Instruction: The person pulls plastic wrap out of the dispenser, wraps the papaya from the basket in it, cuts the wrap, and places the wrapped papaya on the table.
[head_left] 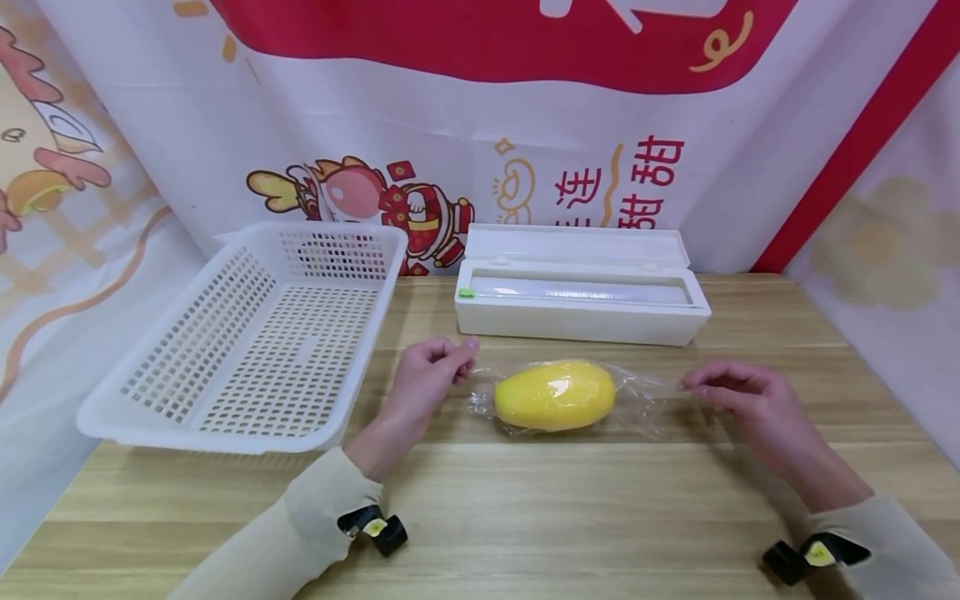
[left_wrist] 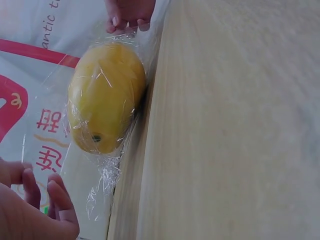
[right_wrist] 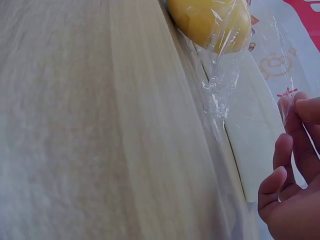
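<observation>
A yellow oval fruit (head_left: 555,395) lies wrapped in clear plastic film (head_left: 641,400) on the wooden table, between the two hands. Thumb and forefinger of my left hand (head_left: 426,379) pinch the film's left edge, just past the fruit's end. On the opposite side, my right hand (head_left: 761,417) pinches the film's right edge, which stretches from the fruit (right_wrist: 212,22) to the fingertips in the right wrist view. Bunched, crinkled film (left_wrist: 107,175) gathers at the fruit's near end in the left wrist view; the other fingers of the left hand (left_wrist: 37,210) are bent.
A white perforated basket (head_left: 300,350) stands at the left. Behind the fruit, near the printed cloth backdrop (head_left: 360,108), is a long white box (head_left: 577,323) with its lid raised, a roll inside and a green piece at its left end.
</observation>
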